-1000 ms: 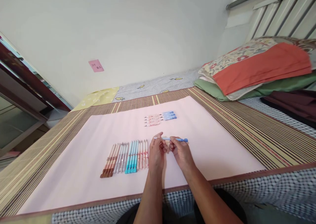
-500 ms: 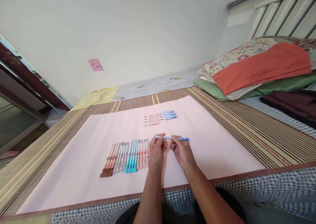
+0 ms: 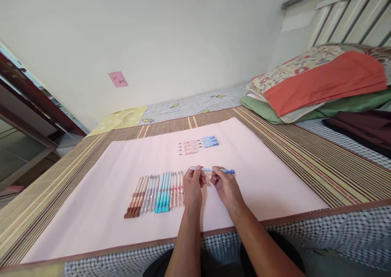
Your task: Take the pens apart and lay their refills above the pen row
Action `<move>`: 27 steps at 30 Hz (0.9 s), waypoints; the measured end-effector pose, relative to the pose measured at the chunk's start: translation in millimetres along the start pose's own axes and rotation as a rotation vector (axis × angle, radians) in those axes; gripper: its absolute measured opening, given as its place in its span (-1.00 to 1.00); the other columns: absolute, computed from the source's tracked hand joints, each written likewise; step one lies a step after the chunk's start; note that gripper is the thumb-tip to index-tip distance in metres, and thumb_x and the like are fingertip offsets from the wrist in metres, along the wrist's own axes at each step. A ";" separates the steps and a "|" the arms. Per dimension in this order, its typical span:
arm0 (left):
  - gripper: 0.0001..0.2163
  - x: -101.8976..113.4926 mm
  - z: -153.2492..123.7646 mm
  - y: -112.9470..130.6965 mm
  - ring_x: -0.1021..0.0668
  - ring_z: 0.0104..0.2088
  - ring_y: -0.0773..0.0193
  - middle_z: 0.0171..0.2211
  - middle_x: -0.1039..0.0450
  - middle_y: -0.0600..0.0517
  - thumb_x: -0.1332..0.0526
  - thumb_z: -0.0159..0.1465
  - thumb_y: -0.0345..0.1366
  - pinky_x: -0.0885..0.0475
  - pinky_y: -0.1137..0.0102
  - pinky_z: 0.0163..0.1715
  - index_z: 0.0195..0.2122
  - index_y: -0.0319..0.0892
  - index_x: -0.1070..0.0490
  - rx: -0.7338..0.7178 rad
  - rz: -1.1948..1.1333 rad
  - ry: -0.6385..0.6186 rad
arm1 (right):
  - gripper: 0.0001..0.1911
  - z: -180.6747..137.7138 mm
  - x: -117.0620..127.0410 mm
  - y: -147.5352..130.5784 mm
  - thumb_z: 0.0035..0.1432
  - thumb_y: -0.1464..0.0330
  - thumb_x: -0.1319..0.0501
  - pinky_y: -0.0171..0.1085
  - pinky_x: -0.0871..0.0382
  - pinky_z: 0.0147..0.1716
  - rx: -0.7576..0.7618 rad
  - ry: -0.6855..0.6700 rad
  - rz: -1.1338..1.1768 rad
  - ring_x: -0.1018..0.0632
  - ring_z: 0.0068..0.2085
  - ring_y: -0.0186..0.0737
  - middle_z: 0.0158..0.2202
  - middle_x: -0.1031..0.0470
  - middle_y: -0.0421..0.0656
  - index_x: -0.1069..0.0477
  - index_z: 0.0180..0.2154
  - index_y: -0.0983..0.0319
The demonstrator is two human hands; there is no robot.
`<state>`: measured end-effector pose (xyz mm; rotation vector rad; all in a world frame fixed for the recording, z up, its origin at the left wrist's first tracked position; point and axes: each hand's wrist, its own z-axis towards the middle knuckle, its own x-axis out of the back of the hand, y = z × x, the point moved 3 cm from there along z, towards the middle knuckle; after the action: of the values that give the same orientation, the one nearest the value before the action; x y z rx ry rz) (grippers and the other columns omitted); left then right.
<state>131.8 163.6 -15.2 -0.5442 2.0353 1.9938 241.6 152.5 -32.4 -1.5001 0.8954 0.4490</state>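
Note:
Both of my hands pinch one light blue pen, held level above a pink sheet. My left hand grips its pale left end. My right hand grips nearer the darker blue right end. Just left of my left hand lies a tidy row of several pens, brown, clear, turquoise and pink. Farther back on the sheet lies a small group of pink-and-blue pens.
The pink sheet rests on a striped woven mat over a checked bed cover. Folded blankets and pillows are stacked at the back right, with a dark cloth beside them. A pink note is stuck on the wall.
The pen and both hands have crept slightly up and away; otherwise the grip is the same.

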 end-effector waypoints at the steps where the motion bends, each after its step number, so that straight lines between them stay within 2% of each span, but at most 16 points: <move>1: -0.62 1.5 0.9 -0.7 -0.31 -0.65 0.46 -0.61 -0.37 0.13 -0.45 0.07 0.01 -0.10 0.50 -0.62 -0.45 -0.21 -0.42 0.008 0.002 0.039 | -0.69 0.1 0.3 0.0 -0.22 0.28 -0.55 -0.32 -0.21 -0.55 0.002 0.004 -0.006 -0.32 -0.53 -0.39 -0.57 -0.37 -0.29 -0.49 -0.49 0.22; 4: -0.55 5.6 2.5 -1.9 -0.29 -0.68 0.47 -0.66 -0.34 0.14 -0.48 0.01 0.05 -0.11 0.50 -0.63 -0.54 -0.18 -0.32 0.038 -0.009 0.142 | -0.69 0.6 1.2 0.4 -0.20 0.27 -0.55 -0.32 -0.21 -0.56 0.016 0.001 -0.025 -0.32 -0.53 -0.40 -0.57 -0.36 -0.29 -0.49 -0.47 0.23; 10: -0.52 11.5 3.4 -1.7 -0.35 -0.65 0.46 -0.62 -0.40 0.10 -0.48 -0.02 0.09 -0.16 0.51 -0.62 -0.55 -0.20 -0.35 0.024 -0.012 0.233 | -0.77 2.2 4.2 1.9 -0.13 0.30 -0.49 -0.32 -0.22 -0.57 0.007 0.022 0.009 -0.34 -0.53 -0.39 -0.54 -0.41 -0.26 -0.52 -0.44 0.23; 17: -0.54 17.8 5.5 0.1 -0.37 -0.60 0.48 -0.58 -0.42 0.11 -0.53 -0.05 0.02 -0.21 0.55 -0.59 -0.49 -0.21 -0.37 0.022 -0.153 0.261 | -0.85 6.5 9.3 0.0 -0.09 0.33 -0.42 -0.33 -0.33 -0.54 -0.074 0.083 0.170 -0.38 -0.51 -0.38 -0.51 -0.44 -0.24 -0.55 -0.41 0.23; 21: -0.60 17.2 7.4 0.4 -0.41 -0.59 0.49 -0.54 -0.46 0.08 -0.55 -0.03 -0.09 -0.23 0.57 -0.60 -0.44 -0.24 -0.42 0.050 -0.244 0.241 | -0.82 5.6 9.1 2.6 -0.10 0.35 -0.46 -0.33 -0.40 -0.51 -0.082 0.088 0.161 -0.43 -0.48 -0.35 -0.49 -0.47 -0.22 -0.58 -0.37 0.22; 27: -0.71 15.9 10.2 -0.1 -0.53 -0.50 0.43 -0.48 -0.54 0.04 -0.52 0.07 -0.19 -0.40 0.55 -0.47 -0.38 -0.23 -0.48 0.094 -0.336 0.222 | -0.73 -8.4 -5.2 17.4 -0.15 0.31 -0.53 -0.32 -0.44 -0.44 -0.156 -0.053 0.063 -0.49 -0.47 -0.35 -0.47 -0.54 -0.21 -0.58 -0.35 0.23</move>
<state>116.6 172.3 -22.3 -1.0503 1.9839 1.6965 223.4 147.1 -38.7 -1.5969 0.8841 0.6141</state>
